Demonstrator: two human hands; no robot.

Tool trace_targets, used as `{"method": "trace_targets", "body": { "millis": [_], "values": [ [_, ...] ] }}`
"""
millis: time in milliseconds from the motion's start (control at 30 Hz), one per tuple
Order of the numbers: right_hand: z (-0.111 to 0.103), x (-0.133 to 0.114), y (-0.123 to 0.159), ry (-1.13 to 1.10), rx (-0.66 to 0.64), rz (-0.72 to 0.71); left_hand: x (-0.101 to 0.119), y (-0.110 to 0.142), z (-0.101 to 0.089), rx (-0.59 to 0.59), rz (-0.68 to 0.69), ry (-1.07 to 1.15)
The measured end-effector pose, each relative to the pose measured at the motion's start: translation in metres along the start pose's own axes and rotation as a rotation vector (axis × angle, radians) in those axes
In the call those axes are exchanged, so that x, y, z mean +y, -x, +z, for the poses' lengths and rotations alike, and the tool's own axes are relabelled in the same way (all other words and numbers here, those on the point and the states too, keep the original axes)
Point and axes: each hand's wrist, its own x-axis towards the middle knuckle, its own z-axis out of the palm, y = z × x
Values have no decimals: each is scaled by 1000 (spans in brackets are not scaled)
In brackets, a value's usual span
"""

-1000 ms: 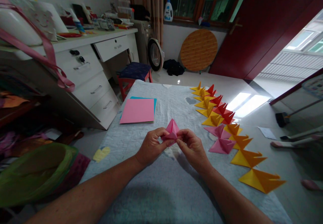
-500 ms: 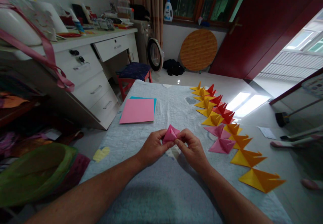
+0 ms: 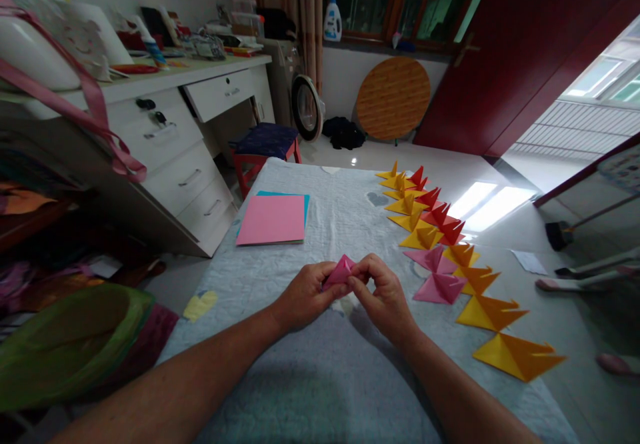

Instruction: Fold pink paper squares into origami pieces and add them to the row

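Note:
A small piece of folded pink paper (image 3: 340, 273) is held just above the cloth-covered table (image 3: 280, 391), between both hands. My left hand (image 3: 309, 293) grips its left side with thumb and fingers. At its right edge, my right hand (image 3: 381, 292) pinches it between thumb and forefinger. Two pink paper cranes (image 3: 440, 287) sit to the right of my right hand. Several yellow paper cranes (image 3: 517, 356) and red paper cranes (image 3: 440, 215) stand in rows along the table's right side. Beyond my left hand lies a stack of square paper (image 3: 273, 220), pink on top with blue beneath.
A green-lined bin (image 3: 75, 344) stands left of the table. Behind it is a white desk (image 3: 175, 144) with drawers and clutter on top. A stool (image 3: 265, 144) with a dark cushion stands near the table's far left corner. A round wooden board (image 3: 393, 99) leans against the wall.
The folded pink paper has tilted and looks narrower, its peak shifted slightly right and lower. The fingers of both hands have moved a little around it. The cranes and paper stack stay put.

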Motion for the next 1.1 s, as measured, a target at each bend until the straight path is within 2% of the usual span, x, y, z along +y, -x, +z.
{"method": "trace_targets", "body": {
  "millis": [133,267,700,867,1100],
  "values": [
    [0,-1,1,19,58,-33,-2,0,1,-42,-4,-14],
    [-1,-2,0,49,29,-70,-2,0,1,-50,13,-24],
    [-2,-2,1,73,-34,-59,-7,1,2,-112,36,-47],
    [-1,0,0,34,0,-20,-8,1,1,-127,32,-30],
    [-3,1,-2,-18,-137,49,-1,1,1,-148,36,0]
  ]
}}
